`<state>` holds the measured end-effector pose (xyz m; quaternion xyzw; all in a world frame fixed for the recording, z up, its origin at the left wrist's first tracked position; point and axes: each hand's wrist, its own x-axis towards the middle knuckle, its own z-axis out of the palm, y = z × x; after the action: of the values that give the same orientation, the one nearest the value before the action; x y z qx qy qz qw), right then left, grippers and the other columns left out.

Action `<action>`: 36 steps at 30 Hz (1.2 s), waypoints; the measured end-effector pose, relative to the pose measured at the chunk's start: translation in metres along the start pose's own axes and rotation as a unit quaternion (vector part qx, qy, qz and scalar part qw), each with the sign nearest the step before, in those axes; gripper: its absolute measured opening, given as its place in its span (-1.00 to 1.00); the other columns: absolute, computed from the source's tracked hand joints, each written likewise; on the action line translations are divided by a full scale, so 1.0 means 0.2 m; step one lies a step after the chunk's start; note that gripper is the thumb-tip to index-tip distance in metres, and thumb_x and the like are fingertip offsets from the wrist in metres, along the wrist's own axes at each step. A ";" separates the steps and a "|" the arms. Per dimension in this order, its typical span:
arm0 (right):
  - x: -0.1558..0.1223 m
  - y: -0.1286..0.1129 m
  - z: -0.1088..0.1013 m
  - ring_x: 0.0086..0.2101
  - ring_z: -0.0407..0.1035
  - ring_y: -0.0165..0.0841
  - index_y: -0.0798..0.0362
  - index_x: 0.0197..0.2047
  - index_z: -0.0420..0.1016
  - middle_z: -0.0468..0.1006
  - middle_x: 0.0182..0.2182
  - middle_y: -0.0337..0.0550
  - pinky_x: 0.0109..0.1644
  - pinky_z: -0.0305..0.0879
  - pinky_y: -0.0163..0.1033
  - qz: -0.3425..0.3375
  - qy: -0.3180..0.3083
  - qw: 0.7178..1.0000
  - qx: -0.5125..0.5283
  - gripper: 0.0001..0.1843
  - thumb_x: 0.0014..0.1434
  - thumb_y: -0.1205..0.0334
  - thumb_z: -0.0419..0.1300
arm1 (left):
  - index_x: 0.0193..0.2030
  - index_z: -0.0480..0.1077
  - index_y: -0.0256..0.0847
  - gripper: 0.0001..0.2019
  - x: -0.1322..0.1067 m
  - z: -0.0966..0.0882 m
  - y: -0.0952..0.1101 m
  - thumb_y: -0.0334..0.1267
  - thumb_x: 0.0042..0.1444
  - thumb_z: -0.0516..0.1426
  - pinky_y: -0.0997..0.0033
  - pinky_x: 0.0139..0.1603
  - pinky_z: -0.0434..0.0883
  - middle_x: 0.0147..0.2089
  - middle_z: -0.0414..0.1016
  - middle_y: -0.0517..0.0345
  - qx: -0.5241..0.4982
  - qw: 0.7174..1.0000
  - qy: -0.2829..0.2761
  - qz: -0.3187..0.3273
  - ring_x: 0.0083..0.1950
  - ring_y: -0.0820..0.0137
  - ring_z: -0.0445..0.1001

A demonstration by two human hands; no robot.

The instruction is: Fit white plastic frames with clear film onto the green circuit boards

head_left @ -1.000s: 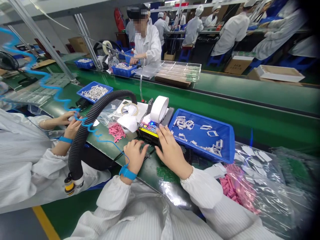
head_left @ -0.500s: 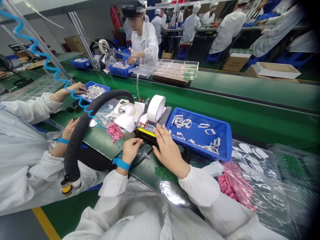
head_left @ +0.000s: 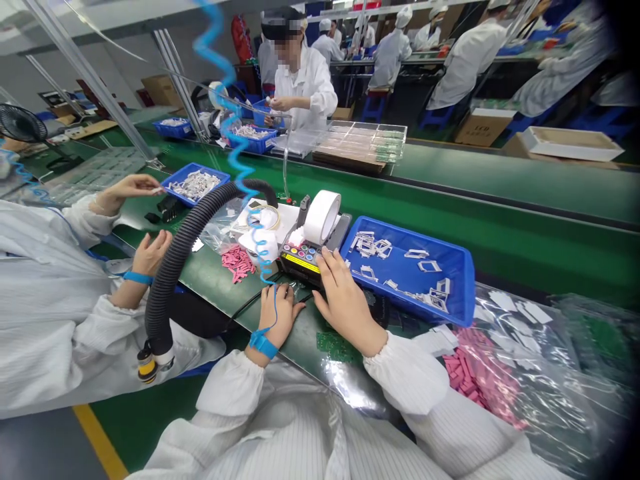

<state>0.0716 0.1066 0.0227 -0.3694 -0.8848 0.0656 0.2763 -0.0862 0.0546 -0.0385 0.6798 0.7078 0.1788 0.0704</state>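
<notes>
While resting the open right hand [head_left: 345, 301] against the tape dispenser [head_left: 300, 257] on the green belt [head_left: 300, 340], left hand [head_left: 277, 315] open and empty, risking snagging the coiled blue wrist-strap cord [head_left: 260, 247]

Head cam faces fwd/down, close above left hand [head_left: 279, 317] & right hand [head_left: 345, 301].
</notes>
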 end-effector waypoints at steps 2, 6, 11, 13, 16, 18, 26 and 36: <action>0.00 0.00 0.00 0.30 -0.16 -0.05 0.20 0.33 -0.05 0.04 0.30 0.14 0.28 0.06 0.11 -0.002 0.002 1.000 -0.003 -0.28 0.13 0.39 0.07 | -0.09 0.49 -0.27 -0.72 0.02 0.00 -0.04 -0.21 0.13 0.09 0.03 0.06 0.33 0.01 0.48 -0.17 -0.003 1.000 -0.002 0.009 0.03 0.08 0.39; 0.00 0.00 0.00 0.30 -0.16 -0.06 0.23 0.32 -0.03 0.03 0.30 0.13 0.29 0.04 0.08 -0.003 0.004 1.000 -0.010 -0.30 0.13 0.39 0.07 | -0.08 0.49 -0.22 -0.72 0.04 0.00 -0.14 -0.39 0.17 0.00 0.25 0.02 0.42 -0.04 0.54 -0.03 -0.018 0.999 -0.007 0.038 -0.03 0.26 0.47; 0.00 0.00 0.01 0.31 -0.20 -0.08 0.23 0.33 -0.06 0.03 0.30 0.14 0.30 0.02 0.08 -0.003 0.006 1.000 -0.014 -0.28 0.13 0.39 0.08 | 0.14 0.34 -0.12 -0.57 0.02 0.00 -0.20 -0.49 0.17 -0.05 0.27 0.06 0.41 0.10 0.47 0.04 -0.022 0.994 -0.021 0.104 0.03 0.32 0.45; 0.00 0.00 0.01 0.31 -0.20 -0.08 0.22 0.33 -0.07 0.03 0.30 0.13 0.30 0.01 0.07 -0.004 0.006 1.000 -0.017 -0.28 0.13 0.39 0.07 | 0.10 0.38 -0.10 -0.62 0.01 0.01 -0.22 -0.43 0.16 0.01 0.24 0.06 0.41 0.12 0.46 0.04 -0.024 0.990 -0.032 0.132 0.02 0.30 0.44; 0.00 0.00 0.01 0.30 -0.19 -0.08 0.23 0.33 -0.06 0.03 0.30 0.13 0.30 0.02 0.06 -0.002 0.002 1.000 -0.017 -0.28 0.13 0.39 0.08 | 0.05 0.41 -0.14 -0.66 0.02 0.01 -0.25 -0.29 0.10 0.14 0.19 0.04 0.42 0.10 0.47 0.00 -0.034 0.986 -0.035 0.161 -0.01 0.25 0.44; 0.00 0.00 0.01 0.30 -0.18 -0.08 0.22 0.33 -0.05 0.02 0.31 0.12 0.30 0.04 0.05 0.000 0.000 1.000 -0.017 -0.29 0.13 0.38 0.08 | 0.00 0.44 -0.18 -0.69 0.03 0.02 -0.26 -0.26 0.10 0.15 0.19 0.00 0.43 0.04 0.51 -0.03 -0.044 0.985 -0.021 0.165 -0.06 0.25 0.45; 0.00 0.00 0.01 0.30 -0.16 -0.06 0.26 0.31 0.00 0.05 0.30 0.14 0.30 0.03 0.06 -0.004 0.001 1.000 -0.021 -0.31 0.13 0.38 0.08 | -0.26 0.53 -0.20 -0.80 0.05 0.04 -0.20 -0.33 0.17 0.05 0.25 -0.14 0.49 -0.28 0.61 0.03 -0.110 0.982 0.096 0.122 -0.20 0.31 0.53; -0.01 0.01 0.01 0.31 -0.20 -0.10 0.20 0.35 -0.09 0.02 0.31 0.11 0.30 0.03 0.06 -0.003 -0.001 1.000 -0.018 -0.26 0.13 0.39 0.07 | -0.21 0.51 -0.22 -0.77 0.03 -0.03 -0.10 -0.29 0.20 0.01 0.28 -0.12 0.50 -0.20 0.61 0.01 -0.161 0.968 0.168 0.096 -0.17 0.33 0.55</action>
<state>0.0727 0.1070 0.0201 -0.3715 -0.8872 0.0496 0.2692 -0.1079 0.0602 -0.0394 0.6843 0.6028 0.4082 0.0417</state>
